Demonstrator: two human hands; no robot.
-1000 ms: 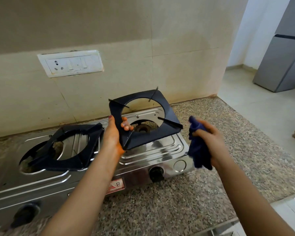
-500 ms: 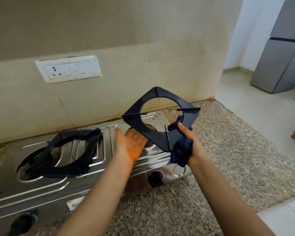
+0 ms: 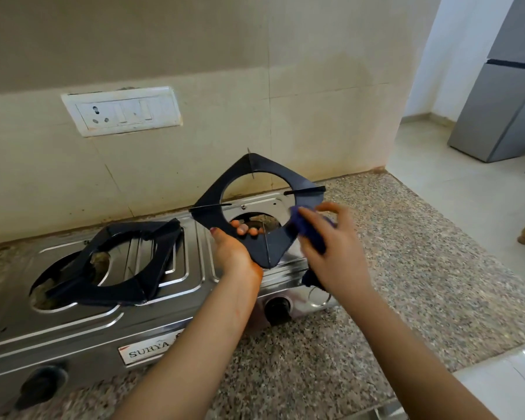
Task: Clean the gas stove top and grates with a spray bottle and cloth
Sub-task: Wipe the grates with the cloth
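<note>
A steel two-burner gas stove (image 3: 176,316) stands on the granite counter. My left hand (image 3: 234,247) grips the lower left rim of a dark square grate (image 3: 255,237), held tilted above the right burner opening (image 3: 255,221). My right hand (image 3: 331,253) holds a dark blue cloth (image 3: 308,228) bunched against the grate's right side. A second dark grate (image 3: 119,268) lies askew over the left burner. No spray bottle is in view.
Two black knobs (image 3: 278,309) (image 3: 40,386) sit on the stove's front. A white switch plate (image 3: 122,112) is on the tiled wall behind. The granite counter (image 3: 406,268) ends at the right, with floor and a grey fridge (image 3: 503,95) beyond.
The grate passed to my right hand with my left open under it. Now my left hand grips it again and my right hand has the cloth on its right side.
</note>
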